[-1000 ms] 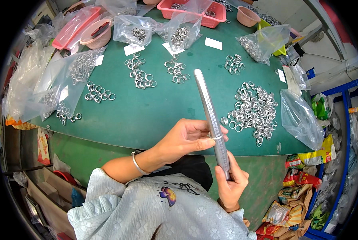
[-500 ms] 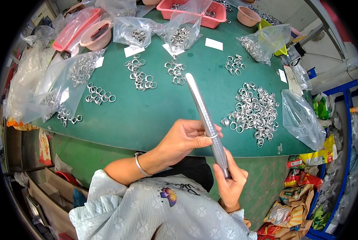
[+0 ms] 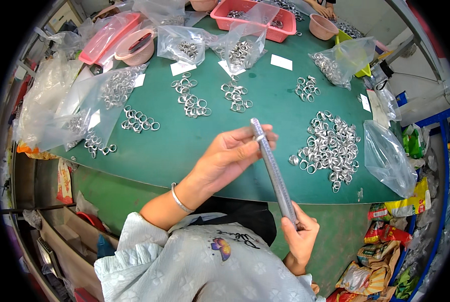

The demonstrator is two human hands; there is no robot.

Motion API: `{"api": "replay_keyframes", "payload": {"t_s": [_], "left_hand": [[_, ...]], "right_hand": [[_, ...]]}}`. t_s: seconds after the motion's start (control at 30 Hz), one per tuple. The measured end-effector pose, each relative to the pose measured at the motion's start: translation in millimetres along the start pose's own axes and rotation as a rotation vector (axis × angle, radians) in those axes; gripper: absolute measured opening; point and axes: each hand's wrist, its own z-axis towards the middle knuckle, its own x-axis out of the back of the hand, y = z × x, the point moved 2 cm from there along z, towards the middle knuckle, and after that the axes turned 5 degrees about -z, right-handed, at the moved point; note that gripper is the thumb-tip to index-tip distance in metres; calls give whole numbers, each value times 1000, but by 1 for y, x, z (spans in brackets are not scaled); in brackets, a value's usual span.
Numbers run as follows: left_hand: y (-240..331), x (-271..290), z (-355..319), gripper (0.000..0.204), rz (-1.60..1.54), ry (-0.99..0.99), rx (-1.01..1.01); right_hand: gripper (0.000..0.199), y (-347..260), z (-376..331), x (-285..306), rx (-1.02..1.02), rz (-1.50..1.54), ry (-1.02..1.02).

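Note:
A grey, tapered ring mandrel [image 3: 276,178] with fine markings slants up and away from me over the table's near edge. My right hand [image 3: 300,235] is closed round its thick lower end. Close to the narrow tip, a silver ring [image 3: 260,137] circles the mandrel. The thumb and fingers of my left hand [image 3: 228,155] pinch this ring; the far fingers are slightly blurred. To the right of the mandrel lies a large heap of silver rings [image 3: 333,146]. Smaller groups of rings [image 3: 190,100] sit farther off.
Clear bags of rings [image 3: 240,53] and white paper cards [image 3: 281,62] line the green table [image 3: 220,131]. Pink baskets [image 3: 285,32] and bowls [image 3: 323,27] stand behind. An empty-looking plastic bag [image 3: 386,158] lies right. Another person's hands [image 3: 324,7] show at the far edge.
My left hand has slid the ring up the mandrel toward its tip. The mandrel's tip now appears lower in view. Another person's hands have come into sight at the far edge.

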Motion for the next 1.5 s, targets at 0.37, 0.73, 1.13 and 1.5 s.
{"api": "replay_keyframes", "payload": {"t_s": [0.37,0.73,1.13,1.5], "left_hand": [[-19,-13,-8,34,304,-180,381],[-22,-16,-6,33,278,-107,386],[-18,-24,-8,37,350,-51,352],[-13,-32,-10,35,392,-17,320]], "right_hand": [[41,-11,0,1,88,-162,-21],[39,-15,0,1,61,-94,-40],[37,-8,-1,2,-125,438,-198],[38,-8,1,1,-99,460,-218]]}}
